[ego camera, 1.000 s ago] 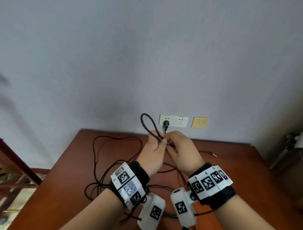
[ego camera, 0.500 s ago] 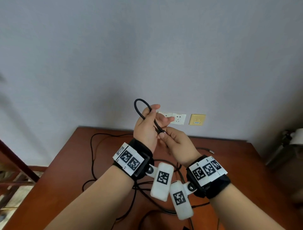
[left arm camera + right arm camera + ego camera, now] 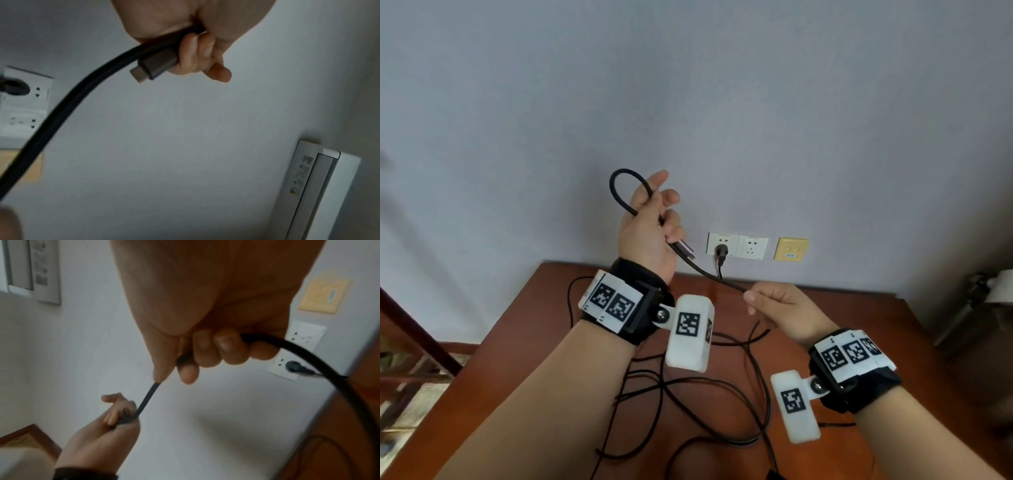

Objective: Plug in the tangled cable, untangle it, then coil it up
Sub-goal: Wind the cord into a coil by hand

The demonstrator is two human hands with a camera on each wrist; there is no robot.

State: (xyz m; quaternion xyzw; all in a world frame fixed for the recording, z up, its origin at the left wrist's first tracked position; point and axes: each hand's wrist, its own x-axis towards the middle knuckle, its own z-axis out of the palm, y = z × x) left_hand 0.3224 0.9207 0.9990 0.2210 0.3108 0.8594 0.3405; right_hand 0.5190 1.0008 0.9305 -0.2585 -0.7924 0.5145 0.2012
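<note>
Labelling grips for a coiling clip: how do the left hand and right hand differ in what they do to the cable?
The left hand is raised, holding a small loop plus the metal connector end; the right hand sits lower, pinching one strand. The left hand holds doubled cable, the right hand a single run. Both grip the same black cable.

The cable point(image 3: 709, 275) looks like matt black rubbery plastic, smooth, and its connector point(image 3: 153, 68) is a dull grey metal shell. Table point(image 3: 876, 318) is reddish-brown wood with a glossy varnish. Sockets point(image 3: 736, 246) are smooth white plastic, wall point(image 3: 688, 102) matt paint.
</note>
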